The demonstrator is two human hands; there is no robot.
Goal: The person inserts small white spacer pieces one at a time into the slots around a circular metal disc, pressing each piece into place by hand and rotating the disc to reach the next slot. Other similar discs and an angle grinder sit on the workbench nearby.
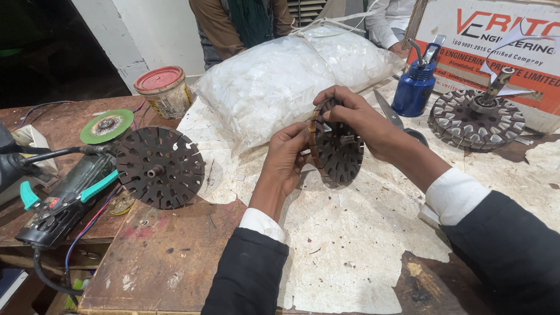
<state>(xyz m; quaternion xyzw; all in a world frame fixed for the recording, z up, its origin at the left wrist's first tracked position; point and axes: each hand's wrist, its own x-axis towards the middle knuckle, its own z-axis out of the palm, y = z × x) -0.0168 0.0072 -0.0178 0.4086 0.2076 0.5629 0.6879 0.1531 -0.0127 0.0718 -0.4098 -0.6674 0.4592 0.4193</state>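
Both dark sleeves reach up from me to the round slotted metal disc (337, 149), held on edge just below the white plastic bag (291, 76), my left hand (286, 163) gripping its near rim, my right hand (361, 122) curled over its top.

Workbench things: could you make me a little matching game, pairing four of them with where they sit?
Things:
1. slotted metal disc
2. blue oil can
3. red-lidded tin
4. green grinding disc

Places:
A. at the table's back, left of the plastic bag
B. on the far left, above the angle grinder
C. upright between the left hand and the right hand
D. right of the bag, by the cardboard box

Pairs: 1-C, 2-D, 3-A, 4-B
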